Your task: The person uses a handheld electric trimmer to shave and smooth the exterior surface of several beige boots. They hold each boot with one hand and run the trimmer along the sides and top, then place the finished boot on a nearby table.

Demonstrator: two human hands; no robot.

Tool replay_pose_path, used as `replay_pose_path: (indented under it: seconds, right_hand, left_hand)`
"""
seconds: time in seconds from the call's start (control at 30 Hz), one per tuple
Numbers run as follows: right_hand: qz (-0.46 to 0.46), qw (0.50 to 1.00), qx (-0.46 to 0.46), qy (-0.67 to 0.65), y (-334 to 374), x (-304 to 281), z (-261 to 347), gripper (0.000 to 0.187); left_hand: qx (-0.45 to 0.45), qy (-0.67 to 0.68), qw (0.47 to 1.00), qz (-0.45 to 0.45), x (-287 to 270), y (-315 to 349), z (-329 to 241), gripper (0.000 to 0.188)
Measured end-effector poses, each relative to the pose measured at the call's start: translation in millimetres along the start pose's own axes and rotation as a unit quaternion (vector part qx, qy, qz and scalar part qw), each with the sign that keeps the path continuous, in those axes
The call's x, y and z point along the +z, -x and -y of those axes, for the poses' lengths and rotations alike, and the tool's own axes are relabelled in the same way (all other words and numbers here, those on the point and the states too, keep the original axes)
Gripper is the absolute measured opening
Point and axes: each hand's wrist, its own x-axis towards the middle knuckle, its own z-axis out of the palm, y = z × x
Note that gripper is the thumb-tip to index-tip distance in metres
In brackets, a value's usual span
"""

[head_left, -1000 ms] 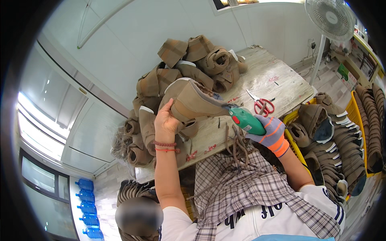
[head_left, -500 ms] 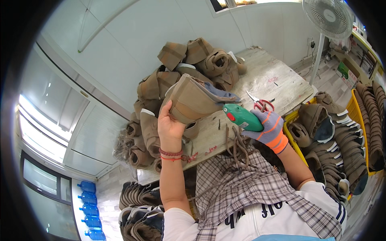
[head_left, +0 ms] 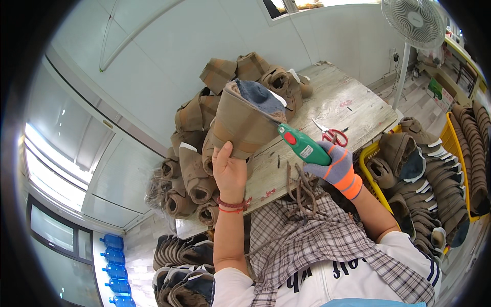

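My left hand (head_left: pixel 230 176), bare with a beaded bracelet at the wrist, is closed on the lower edge of a brown boot upper (head_left: pixel 243 128). Dark blue lining (head_left: pixel 258 94) shows in the upper's opening, which faces up and away. My right hand (head_left: pixel 336 168), in a grey and orange glove, grips a green handheld electric cutter (head_left: pixel 306 147) with a red button. The cutter's nose meets the right edge of the upper; its blade is too small to make out. Red-handled scissors (head_left: pixel 333 136) lie on the worn table (head_left: pixel 327 92) beyond my right hand.
Similar uppers are heaped at the table's left and back (head_left: pixel 197 110). Brown trimmed strips (head_left: pixel 305 192) hang by my checked apron. A yellow crate (head_left: pixel 371 176) of stacked uppers stands at right, and a fan (head_left: pixel 414 20) behind it. More stacked uppers (head_left: pixel 181 250) sit below left.
My left hand has moved right and turned the upper, so more of its blue lining shows. The cutter's nose has tipped up slightly and now touches the upper's edge.
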Motion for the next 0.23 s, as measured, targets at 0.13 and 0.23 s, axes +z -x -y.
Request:
replay_pose_path:
  seconds: [0.13,0.23]
  right_hand:
    - [-0.011,0.999,0.019,-0.041,0.7,5.8,-4.5,0.058]
    - [0.002,0.995,0.066,-0.075,1.7,6.7,-3.8,0.060]
  left_hand:
    - [0.001,-0.034,0.999,0.028,-9.5,4.2,7.4,0.040]
    - [0.020,-0.079,0.995,0.065,-13.7,5.3,13.4,0.043]
